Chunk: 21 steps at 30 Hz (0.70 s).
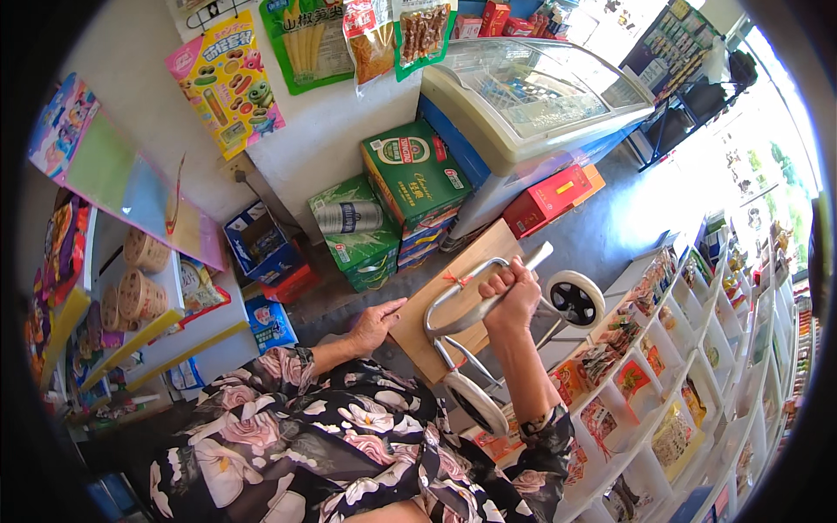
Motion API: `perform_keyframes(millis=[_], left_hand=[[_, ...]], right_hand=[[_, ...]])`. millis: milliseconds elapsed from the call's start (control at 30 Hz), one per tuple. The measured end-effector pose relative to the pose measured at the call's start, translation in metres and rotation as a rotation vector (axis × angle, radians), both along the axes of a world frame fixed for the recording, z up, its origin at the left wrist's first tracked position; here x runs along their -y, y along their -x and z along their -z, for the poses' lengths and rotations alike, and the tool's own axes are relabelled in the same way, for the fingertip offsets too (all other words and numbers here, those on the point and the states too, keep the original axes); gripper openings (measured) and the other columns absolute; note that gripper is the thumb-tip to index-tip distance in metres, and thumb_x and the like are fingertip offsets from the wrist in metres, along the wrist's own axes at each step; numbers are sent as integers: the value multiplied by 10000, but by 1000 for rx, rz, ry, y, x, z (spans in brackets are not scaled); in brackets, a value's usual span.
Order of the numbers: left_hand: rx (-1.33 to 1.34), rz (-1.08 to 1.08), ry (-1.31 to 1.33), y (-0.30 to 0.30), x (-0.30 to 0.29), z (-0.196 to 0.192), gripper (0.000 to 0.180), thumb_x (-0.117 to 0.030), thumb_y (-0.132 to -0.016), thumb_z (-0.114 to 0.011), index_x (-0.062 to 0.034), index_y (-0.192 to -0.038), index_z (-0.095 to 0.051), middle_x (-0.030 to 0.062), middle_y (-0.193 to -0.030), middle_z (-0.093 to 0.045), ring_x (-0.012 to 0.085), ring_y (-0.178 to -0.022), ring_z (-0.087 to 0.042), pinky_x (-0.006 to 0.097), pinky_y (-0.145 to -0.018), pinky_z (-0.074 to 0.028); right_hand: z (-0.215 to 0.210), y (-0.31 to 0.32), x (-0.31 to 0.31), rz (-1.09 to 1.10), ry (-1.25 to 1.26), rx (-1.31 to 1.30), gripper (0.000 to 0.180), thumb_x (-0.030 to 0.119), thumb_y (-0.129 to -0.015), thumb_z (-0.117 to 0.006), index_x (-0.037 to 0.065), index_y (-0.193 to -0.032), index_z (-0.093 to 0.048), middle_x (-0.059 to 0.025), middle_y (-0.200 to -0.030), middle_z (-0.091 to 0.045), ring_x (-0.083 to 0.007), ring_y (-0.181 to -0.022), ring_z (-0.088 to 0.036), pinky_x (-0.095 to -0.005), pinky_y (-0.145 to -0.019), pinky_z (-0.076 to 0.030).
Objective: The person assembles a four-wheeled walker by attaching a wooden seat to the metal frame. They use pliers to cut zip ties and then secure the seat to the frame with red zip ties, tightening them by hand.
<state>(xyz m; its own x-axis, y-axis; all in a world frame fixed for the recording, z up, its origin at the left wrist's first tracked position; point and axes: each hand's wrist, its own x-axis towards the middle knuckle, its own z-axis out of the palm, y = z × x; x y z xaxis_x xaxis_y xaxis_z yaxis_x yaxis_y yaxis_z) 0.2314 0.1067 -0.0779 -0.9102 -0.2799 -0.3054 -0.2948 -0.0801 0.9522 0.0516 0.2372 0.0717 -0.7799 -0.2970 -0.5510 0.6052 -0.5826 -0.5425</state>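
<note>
My right hand [513, 298] is wrapped round the grey handle of a small cart [446, 324] with a bent metal tube frame. A flat wooden board [467, 283] is part of the cart or lies against it; which, I cannot tell. One white-tyred wheel with a black hub [574, 299] shows beyond my right hand, and a second wheel [476, 404] is close to my body. A bit of red string is tied on the tube. My left hand [375, 326] has its fingers stretched out at the board's left edge; whether it touches the board is unclear.
Green drink cartons [357, 234] and a glass-topped chest freezer [540, 96] stand ahead. Red boxes [549, 200] lie beside the freezer. White compartment shelves with packaged snacks [671, 436] run along the right. Shelves with paper tubs [144, 296] are at the left.
</note>
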Motion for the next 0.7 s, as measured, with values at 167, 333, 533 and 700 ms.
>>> perform_keyframes(millis=[167, 333, 533, 700], left_hand=[[72, -87, -284, 5, 47, 0, 403, -95, -924, -461, -35, -1321, -432, 68, -1109, -604, 130, -869, -620, 266, -596, -556], [71, -66, -302, 16, 94, 22, 412, -85, -912, -475, -11, -1315, -434, 77, -1116, -600, 148, -908, -605, 276, -598, -560], [42, -16, -323, 42, 153, 34, 411, -78, -910, -467, 9, -1309, -428, 75, -1124, -578, 179, -895, -603, 387, -608, -586], [96, -33, -411, 62, 195, 34, 408, -83, -915, -462, 4, -1311, -423, 80, -1113, -580, 208, -895, -619, 408, -596, -588]], right_hand=[[-4, 7, 70, -25, 40, 6, 55, 130, -881, -455, 147, -927, -429, 51, -566, -281, -88, -440, -271, -266, -412, -267], [-3, 17, 133, -22, 62, -1, 76, 114, -875, -439, 137, -803, -424, 31, -544, -260, -107, -409, -259, -274, -372, -246], [0, 40, 199, 13, 19, -1, 225, 170, -884, -442, 148, -662, -410, 30, -526, -294, -110, -397, -286, -270, -361, -258], [3, 55, 246, 31, 55, 7, 167, 92, -845, -446, 160, -699, -403, 37, -531, -280, -106, -416, -282, -266, -381, -262]])
